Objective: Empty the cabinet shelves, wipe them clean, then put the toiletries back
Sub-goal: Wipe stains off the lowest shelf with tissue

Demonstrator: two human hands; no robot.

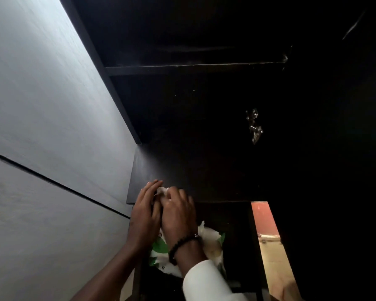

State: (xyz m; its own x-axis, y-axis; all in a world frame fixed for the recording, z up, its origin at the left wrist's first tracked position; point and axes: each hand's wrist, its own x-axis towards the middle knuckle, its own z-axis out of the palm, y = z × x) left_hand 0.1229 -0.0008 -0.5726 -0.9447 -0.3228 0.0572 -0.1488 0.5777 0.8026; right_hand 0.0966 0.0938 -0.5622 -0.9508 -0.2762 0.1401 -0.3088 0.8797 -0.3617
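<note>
Dark, nearly black wooden cabinet shelf (182, 181) at chest height, front edge just ahead of both hands. Left hand (147, 210) and right hand (177, 210) meet at that edge, pressed together around a small crumpled white tissue or wipe (162, 190); only a bit of it peeks out between the fingertips. Left fingers are mostly straight and cup the wad from the side. Right fingers are curled over it, grasping it from above. Beaded dark bracelet (179, 246) on the right wrist, white sleeve (204, 281) below it.

Under the hands, one level down, sits a green-and-white plastic wipes or tissue pack (159, 248) with loose white sheets (211, 240) sticking up from it. View is dim, so whether it is a wet-wipe pack or dry tissue is hard to say.

Shelf above (193, 67) looks bare, metal hinge (254, 127) on the right wall. Pale grey wall panel (41, 105) left of the cabinet.

Judgement: wiping stage, the wad being bunched before a pass along the shelf. The tissue is light, soft, limp and tears easily if damp, so fold it into a thick pad and hold it under flat fingers with the thumb pinching the back edge, not by a corner.
</note>
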